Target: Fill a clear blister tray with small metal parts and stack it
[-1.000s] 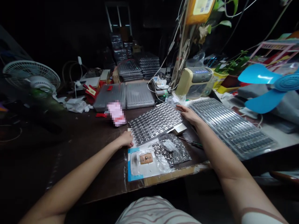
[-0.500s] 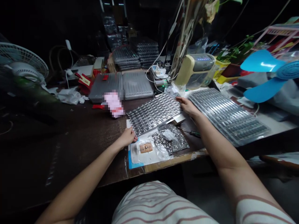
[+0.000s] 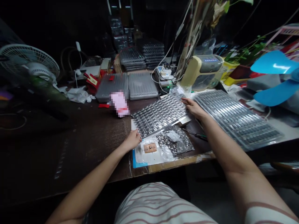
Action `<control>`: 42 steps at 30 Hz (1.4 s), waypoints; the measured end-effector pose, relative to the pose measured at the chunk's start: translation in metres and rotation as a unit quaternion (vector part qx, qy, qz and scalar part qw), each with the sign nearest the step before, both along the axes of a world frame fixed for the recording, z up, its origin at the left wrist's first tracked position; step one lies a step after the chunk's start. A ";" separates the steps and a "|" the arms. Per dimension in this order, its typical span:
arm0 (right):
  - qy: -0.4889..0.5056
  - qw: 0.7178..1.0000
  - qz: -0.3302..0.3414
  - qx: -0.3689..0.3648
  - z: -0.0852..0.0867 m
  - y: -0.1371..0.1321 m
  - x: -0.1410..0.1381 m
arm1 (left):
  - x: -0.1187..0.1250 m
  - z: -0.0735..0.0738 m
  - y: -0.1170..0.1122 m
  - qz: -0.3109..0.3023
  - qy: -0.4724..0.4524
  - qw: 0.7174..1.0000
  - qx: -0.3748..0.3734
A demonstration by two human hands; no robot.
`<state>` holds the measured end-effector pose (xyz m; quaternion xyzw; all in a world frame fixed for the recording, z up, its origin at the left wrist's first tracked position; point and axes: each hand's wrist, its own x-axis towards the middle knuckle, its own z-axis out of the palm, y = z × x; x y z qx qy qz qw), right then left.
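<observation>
A plastic tray filled with rows of small shiny metal parts (image 3: 161,115) is held at both ends, tilted above the table. My left hand (image 3: 132,140) is closed on its near left corner. At the far right end, my right hand (image 3: 192,107) grips the edge, fingers along the rim. Below the tray's front edge lie a clear bag of loose small metal parts (image 3: 176,141) and a small orange-brown block (image 3: 150,147) on white plastic. A dark thin-handled tool (image 3: 195,133) rests to the right of the bag.
Another filled tray (image 3: 238,119) lies to the right. Behind are closed grey trays (image 3: 143,86), stacked trays (image 3: 153,53) and a cream-coloured machine (image 3: 202,71). A blue-bladed fan (image 3: 271,90) stands at right, a white-caged fan (image 3: 30,63) at left. A pink item (image 3: 120,102) lies on the dark table (image 3: 93,140).
The whole view has shifted, so things appear a little further right. Both hands keep hold of the tray, and its position over the table looks nearly the same.
</observation>
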<state>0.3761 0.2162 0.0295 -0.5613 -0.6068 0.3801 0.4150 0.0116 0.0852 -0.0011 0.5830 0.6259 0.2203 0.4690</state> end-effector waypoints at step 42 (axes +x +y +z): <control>-0.378 0.893 -0.052 0.238 -0.049 -0.207 -0.108 | -0.101 0.005 -0.016 -0.014 0.369 0.886 0.279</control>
